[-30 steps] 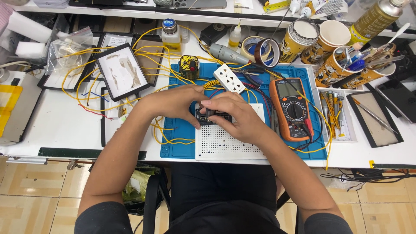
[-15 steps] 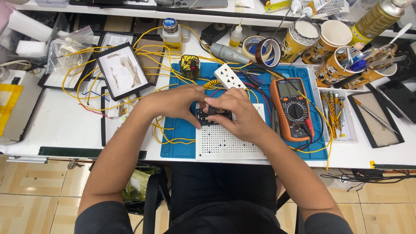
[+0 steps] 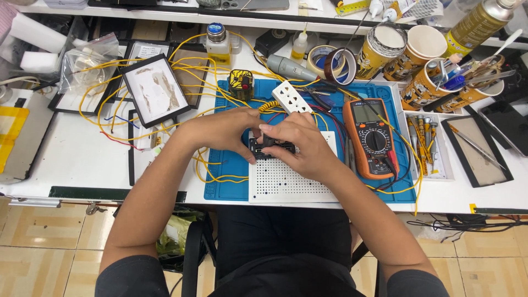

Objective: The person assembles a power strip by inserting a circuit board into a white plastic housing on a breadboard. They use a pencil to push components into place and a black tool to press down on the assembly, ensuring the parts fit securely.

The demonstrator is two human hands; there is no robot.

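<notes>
Starting nearest the body: white perforated board [image 3: 286, 181] lies on the blue mat [image 3: 225, 179], at the mat's near edge. Both hands are together at the board's far edge, closed around a small black component [image 3: 269, 147]. Left hand [image 3: 223, 131] cups it from the left, right hand [image 3: 300, 144] pinches it from above, fingertips touching. Compared with a second ago nothing has really moved: same grip, same spot, only slight finger shifts (so this reads as fine fiddling with the part, not a move or a release). How the part sits on the board is hidden by the fingers.

Right of the board, on the mat: one orange multimeter [image 3: 373, 137], leads trailing. Beyond the hands: one white socket strip [image 3: 291, 98], one small yellow-black block [image 3: 241, 83], yellow wires [image 3: 198, 71] looping across the mat's left side, too tangled to count. Left of the mat: black-framed panels [image 3: 155, 91], at least three. Far of the mat: two tape rolls [image 3: 330, 63], one glass bottle [image 3: 219, 41]. Far right of the mat: four paper cups [image 3: 423, 47], two holding tools, and one spray can [image 3: 478, 22].
</notes>
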